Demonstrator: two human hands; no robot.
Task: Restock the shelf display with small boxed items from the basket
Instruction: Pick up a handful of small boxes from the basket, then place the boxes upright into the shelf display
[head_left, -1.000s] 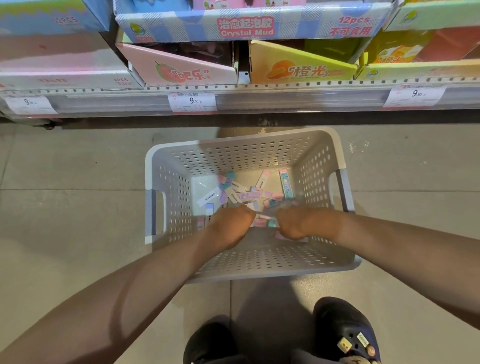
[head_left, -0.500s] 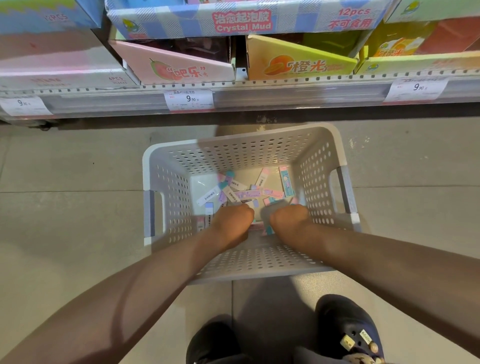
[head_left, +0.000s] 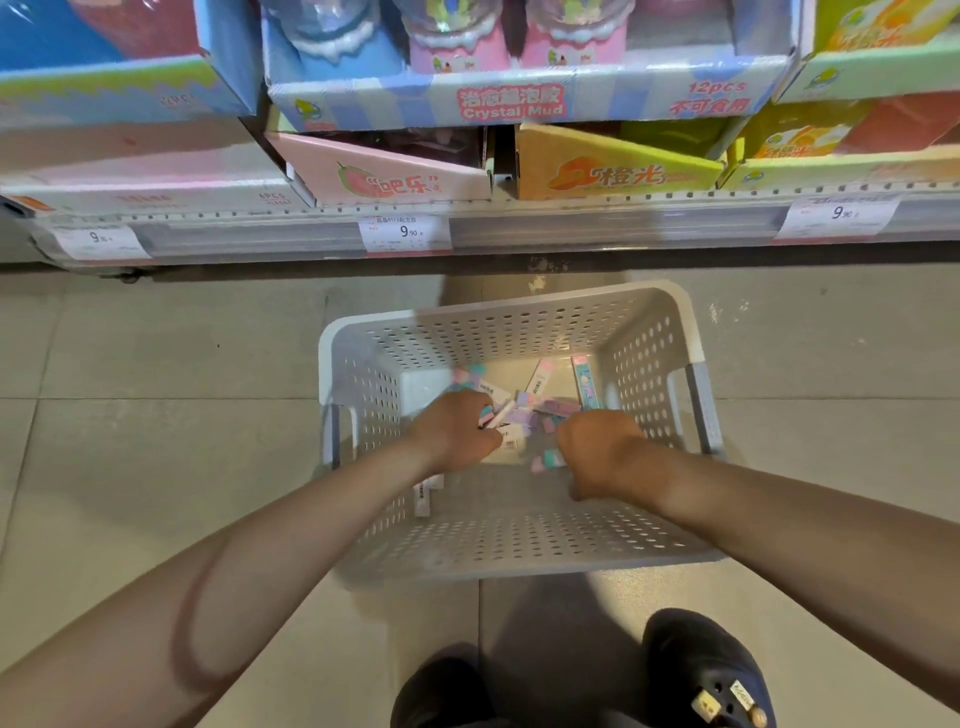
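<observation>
A grey perforated basket (head_left: 524, 540) stands on the tiled floor below the shelf. Several small pastel boxes (head_left: 545, 410) lie loose on its bottom. My left hand (head_left: 454, 428) is inside the basket and grips a few of these small boxes, their ends sticking out past the fingers. My right hand (head_left: 597, 447) is also down in the basket, fingers curled over the pile; what it holds is hidden under the hand. The shelf display (head_left: 498, 218) runs across the top of the view.
Display cartons fill the shelf: a pink one (head_left: 384, 176), an orange one (head_left: 613, 171), a blue "Crystal Mud" tray (head_left: 519, 98). Price tags (head_left: 405, 234) hang on the shelf rail. My dark shoes (head_left: 701, 675) stand just behind the basket.
Both hands have moved together over the pile and lifted slightly. My left hand now shows several boxes gripped in it. The view has tilted up toward the shelf.
</observation>
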